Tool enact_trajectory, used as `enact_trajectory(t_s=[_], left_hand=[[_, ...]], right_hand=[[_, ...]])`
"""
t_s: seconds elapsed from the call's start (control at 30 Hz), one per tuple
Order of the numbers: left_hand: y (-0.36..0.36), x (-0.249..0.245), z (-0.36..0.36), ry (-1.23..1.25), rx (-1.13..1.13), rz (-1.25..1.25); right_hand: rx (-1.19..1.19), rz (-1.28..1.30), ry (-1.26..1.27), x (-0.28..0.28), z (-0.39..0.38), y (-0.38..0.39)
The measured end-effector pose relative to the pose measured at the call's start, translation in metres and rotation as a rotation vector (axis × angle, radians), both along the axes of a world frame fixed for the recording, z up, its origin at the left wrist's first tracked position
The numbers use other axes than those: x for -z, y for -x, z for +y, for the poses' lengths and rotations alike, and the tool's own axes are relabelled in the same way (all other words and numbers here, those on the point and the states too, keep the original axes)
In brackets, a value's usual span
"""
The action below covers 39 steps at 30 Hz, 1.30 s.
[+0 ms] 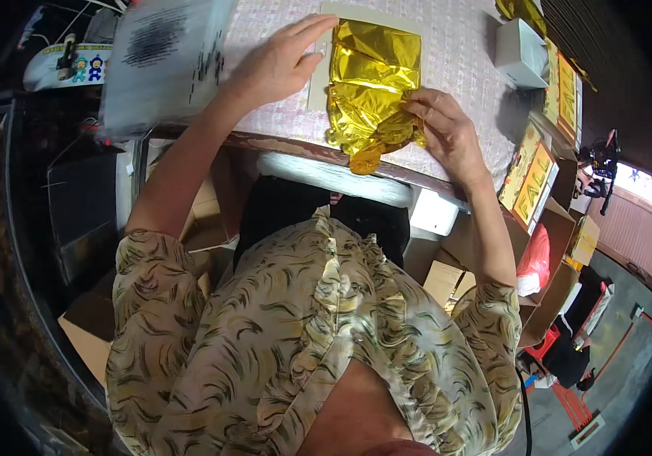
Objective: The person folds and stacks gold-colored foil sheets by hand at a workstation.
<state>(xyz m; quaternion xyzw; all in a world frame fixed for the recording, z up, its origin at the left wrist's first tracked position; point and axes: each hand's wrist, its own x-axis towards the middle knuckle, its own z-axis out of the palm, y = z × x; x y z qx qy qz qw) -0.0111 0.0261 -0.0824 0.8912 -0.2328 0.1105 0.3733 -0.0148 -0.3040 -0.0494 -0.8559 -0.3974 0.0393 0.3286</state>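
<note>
A shiny piece of gold foil [375,76] lies on the table, smooth and folded flat at its far half, crumpled at its near half. Beneath it, a pale flat card [317,91] shows along the left side and far edge. My left hand [280,64] rests at the card's left, fingers stretched out and the longest fingertips touching the foil's far left corner. With thumb and fingers pinched together, my right hand [447,133] grips the crumpled right edge of the foil. Part of the foil's near end hangs toward the table edge.
The table [265,121] has a patterned cover. A clear plastic bag [162,68] lies at its left, a white box [521,53] at its right. Cardboard boxes [535,182] stand right of the table, with a pink bag [535,254] among them.
</note>
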Motion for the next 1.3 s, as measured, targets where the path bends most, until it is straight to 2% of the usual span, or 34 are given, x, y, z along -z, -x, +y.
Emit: enact_trajectory(t_s=[0.17, 0.6, 0.7, 0.87, 1.3], left_hand=[[0.005, 0.006, -0.004, -0.122, -0.011, -0.033], [0.010, 0.007, -0.008, -0.181, -0.019, 0.005], [0.005, 0.006, -0.009, -0.247, -0.070, -0.068], [-0.011, 0.010, -0.001, -0.282, -0.106, -0.053], [-0.009, 0.012, 0.002, -0.311, -0.070, -0.006]], right_hand=[[-0.019, -0.253, 0.061, 0.000, -0.001, 0.004], [0.038, -0.308, 0.097, 0.007, -0.002, 0.007], [0.053, -0.355, 0.132, 0.007, 0.005, 0.005], [0.013, -0.500, 0.231, -0.004, 0.020, -0.004], [0.034, -0.439, 0.181, 0.003, 0.010, 0.000]])
